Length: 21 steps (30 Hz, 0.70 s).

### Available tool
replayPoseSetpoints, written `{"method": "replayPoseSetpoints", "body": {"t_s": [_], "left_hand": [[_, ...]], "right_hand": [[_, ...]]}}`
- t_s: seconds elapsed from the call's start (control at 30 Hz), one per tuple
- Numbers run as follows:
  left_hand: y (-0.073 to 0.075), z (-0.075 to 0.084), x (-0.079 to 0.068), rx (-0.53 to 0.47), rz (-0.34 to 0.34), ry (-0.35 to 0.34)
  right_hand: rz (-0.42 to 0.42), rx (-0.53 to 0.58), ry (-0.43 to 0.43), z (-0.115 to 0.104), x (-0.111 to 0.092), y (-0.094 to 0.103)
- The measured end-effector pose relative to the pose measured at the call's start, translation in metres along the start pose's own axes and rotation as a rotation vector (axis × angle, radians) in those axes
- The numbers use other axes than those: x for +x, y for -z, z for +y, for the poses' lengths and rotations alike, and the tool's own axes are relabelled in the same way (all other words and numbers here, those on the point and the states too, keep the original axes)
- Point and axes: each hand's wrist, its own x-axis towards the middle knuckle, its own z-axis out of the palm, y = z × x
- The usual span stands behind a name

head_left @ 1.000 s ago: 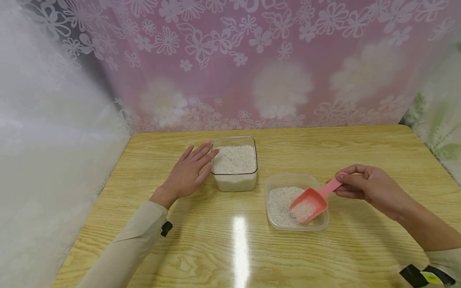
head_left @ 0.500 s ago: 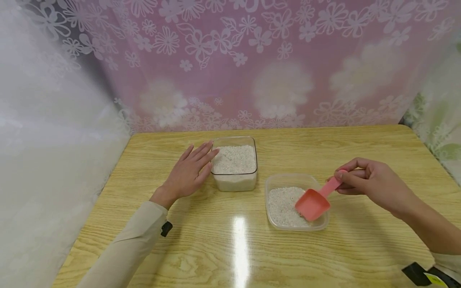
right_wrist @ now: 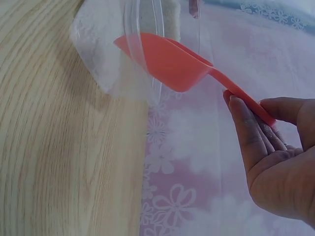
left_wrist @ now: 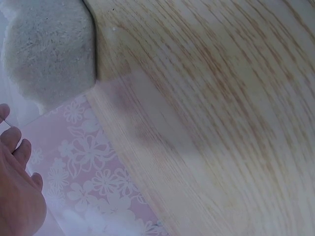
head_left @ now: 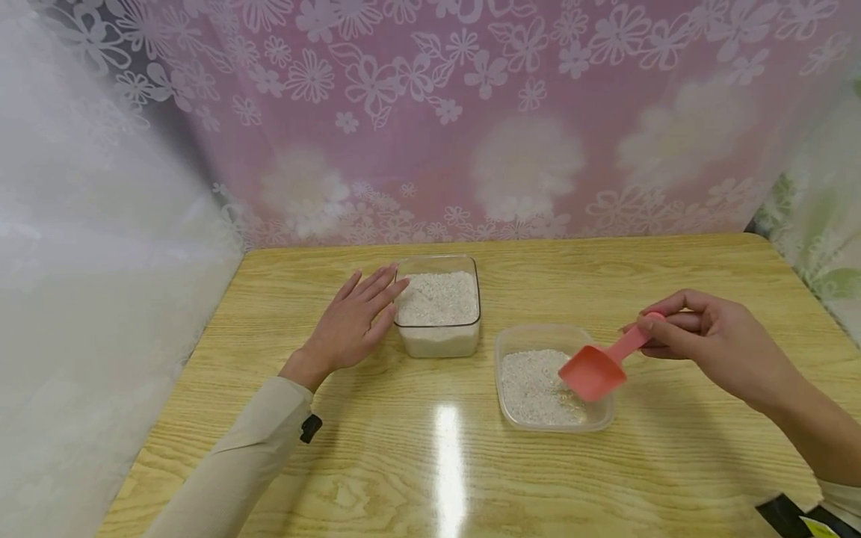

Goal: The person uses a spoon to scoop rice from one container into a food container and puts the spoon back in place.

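My right hand (head_left: pixel 713 344) pinches the handle of a pink scoop (head_left: pixel 593 372) between thumb and fingers. The scoop's bowl is bare inside and hangs over the right side of a low translucent plastic container (head_left: pixel 506 415) with white rice (head_left: pixel 534 385) in it. In the right wrist view the scoop (right_wrist: pixel 172 64) overlaps the container's rim. My left hand (head_left: pixel 350 321) lies with fingers extended against the left side of a clear square container (head_left: pixel 440 345), fingertips at its rim. That container holds more rice (head_left: pixel 440 295), heaped higher. In the left wrist view part of the left hand (left_wrist: pixel 19 182) shows.
Both containers stand on a wood-grain table (head_left: pixel 377 463), the clear square one farther back and to the left. A pink flowered curtain (head_left: pixel 430 149) hangs behind the table's far edge. A pale sheet (head_left: pixel 101 299) hangs along the left side.
The pink scoop has tipped its rice into the low container and is now bare. My right hand has lifted it slightly up and to the right. The left hand stays put.
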Motion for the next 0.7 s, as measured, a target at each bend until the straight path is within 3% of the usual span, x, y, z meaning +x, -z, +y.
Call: {"method": "replayPoseSetpoints", "body": {"t_s": [0.23, 0.33, 0.4, 0.57, 0.63, 0.7], "left_hand": [[-0.001, 0.000, 0.000, 0.009, -0.005, 0.002], [0.000, -0.001, 0.000, 0.012, -0.006, 0.001], [-0.001, -0.001, 0.000, 0.015, -0.004, 0.000], [0.000, -0.001, 0.000, 0.022, -0.003, -0.005], [0.000, -0.001, 0.000, 0.023, -0.006, -0.008], [0.000, -0.001, 0.000, 0.023, -0.007, -0.011]], "right_hand": [[0.006, 0.053, -0.013, 0.007, 0.002, 0.004], [0.018, 0.133, -0.049, 0.011, 0.004, 0.008], [0.016, 0.251, -0.070, 0.015, 0.007, 0.012], [-0.062, 0.721, -0.056, 0.025, 0.014, 0.021], [-0.084, 0.844, -0.054, 0.028, 0.016, 0.024], [-0.071, 0.896, -0.060, 0.028, 0.019, 0.026]]}}
